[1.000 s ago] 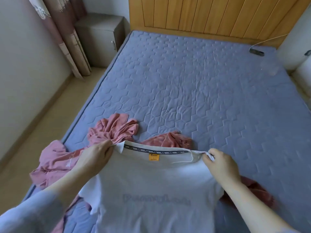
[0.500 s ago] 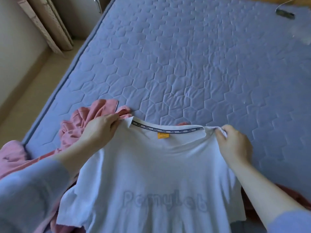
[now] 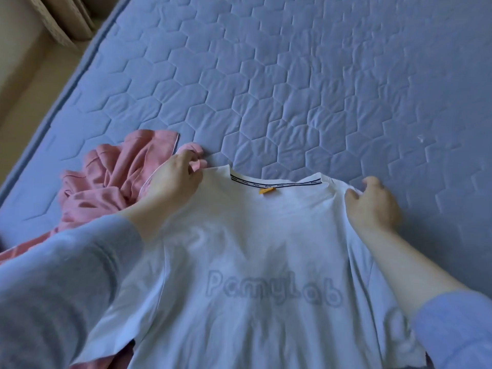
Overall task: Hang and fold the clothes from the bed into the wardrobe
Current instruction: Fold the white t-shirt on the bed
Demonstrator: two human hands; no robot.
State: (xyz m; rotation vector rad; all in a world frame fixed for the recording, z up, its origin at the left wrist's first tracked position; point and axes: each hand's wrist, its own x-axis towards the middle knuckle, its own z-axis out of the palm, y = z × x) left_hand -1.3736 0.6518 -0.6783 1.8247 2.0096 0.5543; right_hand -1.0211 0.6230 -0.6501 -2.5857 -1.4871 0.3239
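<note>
A white T-shirt lies spread on the blue quilted bed, collar pointing away from me, with an orange tag at the neck and faint lettering showing through. My left hand pinches its left shoulder. At the other shoulder my right hand grips the fabric between thumb and fingers. A crumpled pink garment sits just left of the shirt, partly under my left arm and the shirt's edge.
The bed's left edge runs diagonally beside a beige floor. A curtain hangs at the top left. The mattress beyond the collar is bare quilting.
Both hands carried the shirt forward and lowered it onto the mattress, spreading it wider. My view dropped down closer to the bed; the headboard and nightstand left the frame.
</note>
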